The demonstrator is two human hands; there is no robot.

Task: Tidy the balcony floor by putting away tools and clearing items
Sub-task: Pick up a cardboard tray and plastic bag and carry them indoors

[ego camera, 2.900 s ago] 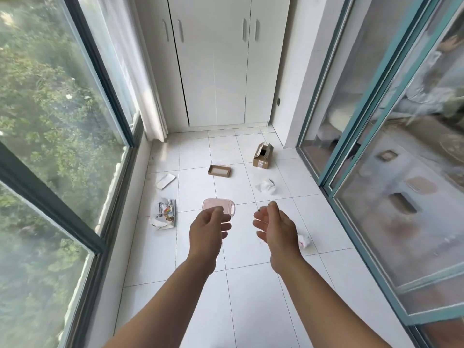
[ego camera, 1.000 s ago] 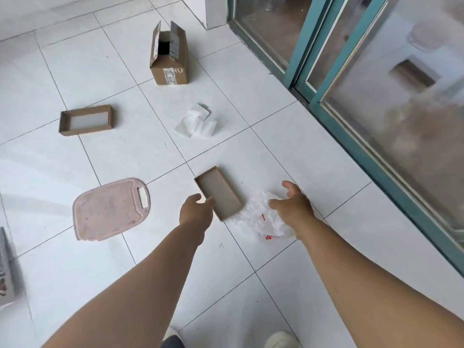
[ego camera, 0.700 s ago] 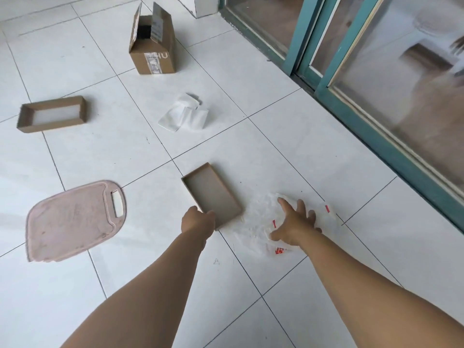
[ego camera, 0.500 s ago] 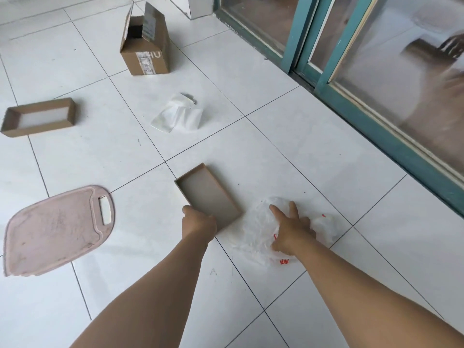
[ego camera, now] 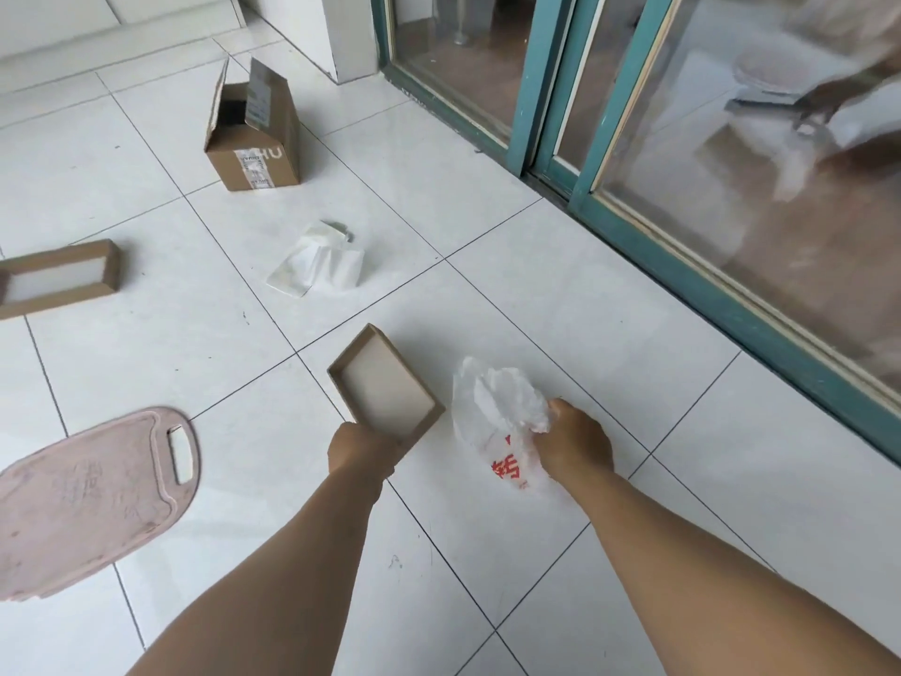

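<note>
Nearest the camera, on white floor tiles (ego camera: 560, 295): left hand (ego camera: 361, 448), fingers curled round the near end of a shallow open cardboard tray (ego camera: 385, 387); right hand (ego camera: 575, 444), fingers closed on a crumpled white plastic bag (ego camera: 492, 422) with red print, just right of the tray. Left of these: pink cutting board (ego camera: 92, 500), lying flat, handle slot toward the tray. Farther: crumpled white paper (ego camera: 319, 261); second shallow cardboard tray (ego camera: 58, 278) at the left edge. Farthest: open cardboard box (ego camera: 253, 134), flaps up, near a white pillar (ego camera: 348, 31). Along the right: teal-framed sliding glass door (ego camera: 682, 265).
</note>
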